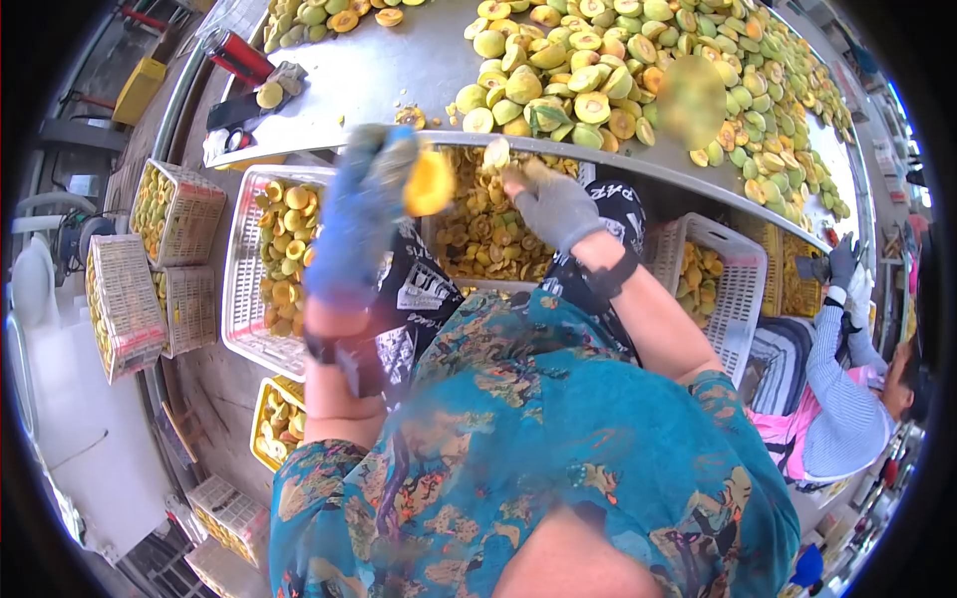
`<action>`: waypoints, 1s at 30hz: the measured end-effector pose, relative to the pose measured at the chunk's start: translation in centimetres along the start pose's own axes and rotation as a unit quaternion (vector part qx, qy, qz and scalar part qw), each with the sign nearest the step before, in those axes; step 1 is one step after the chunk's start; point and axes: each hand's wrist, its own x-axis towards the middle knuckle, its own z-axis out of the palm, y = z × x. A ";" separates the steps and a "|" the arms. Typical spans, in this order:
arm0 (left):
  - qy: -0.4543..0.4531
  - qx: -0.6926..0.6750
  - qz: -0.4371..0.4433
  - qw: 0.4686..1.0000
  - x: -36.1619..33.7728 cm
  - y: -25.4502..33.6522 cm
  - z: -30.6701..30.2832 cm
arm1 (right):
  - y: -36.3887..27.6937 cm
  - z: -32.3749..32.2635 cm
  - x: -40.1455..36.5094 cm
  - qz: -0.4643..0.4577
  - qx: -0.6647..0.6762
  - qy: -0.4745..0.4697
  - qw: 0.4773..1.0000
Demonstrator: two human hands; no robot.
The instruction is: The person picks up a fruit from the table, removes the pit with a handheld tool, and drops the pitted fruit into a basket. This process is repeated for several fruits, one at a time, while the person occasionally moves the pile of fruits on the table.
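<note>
L hand [361, 214], blue glove, badly smeared; fingers ran together, couldn't tell if pinching or loose. Fruit half [430, 182] was at its inner side, in the air by the near edge of the desk [369, 75], above cut pieces [493, 234] btwn the knees. Orange cut face approx. twd camera; long axis roughly up-down in view, i.e. wearer to desk. Outline soft, so exact tilt uncertain; contact w/ glove blurred too.

R hand [558, 207], grey glove, clearer: fingers bent, pinching a pale piece [497, 152] at the tips, near the desk edge. Piece too small to ID; its axis unclear.

Heap [558, 80] of green-yellow fruit on desk, R side partly under a round blurred patch; top cut off by frame. Red can [237, 57] far L on desk, lying tilted. L crate [237, 269]: inner side hidden behind L arm. R crate [733, 274]: part hidden by R forearm, fruit seen inside. Yellow crate [267, 424] low L, partly behind sleeve. Co-worker [847, 419] far R, sideways in view, partly lost at dark lens rim; gloved hands small, grip not readable.
</note>
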 end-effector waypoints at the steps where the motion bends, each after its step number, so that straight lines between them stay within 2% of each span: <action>1: 0.061 0.024 0.039 0.997 0.2 0.3 -1.3 | 0.3 -0.3 -0.5 -0.005 0.000 -0.018 1.000; 2: 0.120 0.050 0.074 0.989 0.5 0.2 -3.3 | 0.3 -0.4 -0.8 -0.004 -0.001 -0.018 1.000; 3: 0.181 0.215 0.068 0.957 2.6 -1.5 -7.3 | 0.4 -0.6 -0.9 -0.021 -0.017 -0.029 0.999; 4: 0.237 0.373 0.064 0.895 5.0 -3.5 -11.0 | 0.3 -0.8 -0.9 -0.038 -0.033 -0.037 0.998; 5: 0.277 0.541 0.027 0.793 5.7 -3.8 -12.1 | 0.0 -1.1 -0.9 -0.018 -0.050 -0.053 0.997; 6: 0.309 0.686 -0.010 0.659 6.3 -3.9 -12.7 | -0.2 -1.2 -0.8 -0.018 -0.050 -0.046 0.998; 7: 0.285 0.694 -0.017 0.662 7.5 -4.1 -13.1 | -0.3 -1.4 -0.8 -0.024 -0.048 -0.063 0.997; 8: 0.246 0.674 0.073 0.693 9.5 -6.8 -14.3 | -0.5 -1.7 -0.9 -0.029 -0.048 -0.079 0.995; 10: 0.137 0.552 0.209 0.796 14.0 -9.6 -11.4 | -0.8 -1.6 -0.7 -0.058 -0.034 -0.052 0.996; 13: -0.035 0.483 0.310 0.818 18.9 -10.6 -2.5 | -0.9 -1.0 -0.8 -0.069 -0.011 -0.049 0.996; 14: -0.092 0.482 0.310 0.814 21.4 -12.5 -0.5 | -0.8 -1.2 -1.1 -0.100 0.026 -0.030 0.994; 15: -0.111 0.477 0.289 0.823 23.2 -14.1 1.6 | -0.4 0.0 -1.2 -0.149 0.012 0.026 0.988; 16: -0.132 0.434 0.200 0.869 24.4 -15.0 3.9 | -2.1 -3.4 -2.4 -0.068 0.010 -0.030 0.997; 17: -0.134 0.470 0.171 0.855 25.6 -15.2 6.0 | -2.1 -4.0 -2.5 -0.053 -0.026 -0.068 0.996; 18: -0.157 0.515 0.129 0.833 25.0 -13.8 7.8 | -2.0 -4.0 -2.7 -0.053 -0.013 -0.067 0.996; 21: -0.124 0.514 0.132 0.839 28.8 -18.5 7.7 | -1.7 -4.8 -3.2 -0.042 0.023 -0.058 0.997; 23: -0.093 0.549 0.204 0.805 29.3 -19.8 7.3 | -1.8 -5.3 -3.3 -0.027 0.037 -0.093 0.995; 24: -0.089 0.554 0.199 0.804 29.1 -20.0 6.6 | -1.8 -5.4 -3.4 -0.033 0.042 -0.096 0.994; 26: -0.092 0.370 0.053 0.923 29.1 -19.7 5.0 | -1.5 -5.2 -3.4 -0.014 0.040 -0.059 0.997; 27: -0.082 0.373 0.049 0.923 28.1 -18.3 4.4 | -1.6 -5.5 -3.6 -0.024 0.050 -0.029 0.998; 29: -0.086 0.152 0.099 0.980 25.3 -15.7 2.2 | -1.6 -5.9 -4.1 0.015 0.085 0.013 0.996; 30: -0.075 0.015 0.088 0.993 22.5 -13.4 2.6 | -0.7 -5.3 -3.6 -0.024 0.124 0.035 0.991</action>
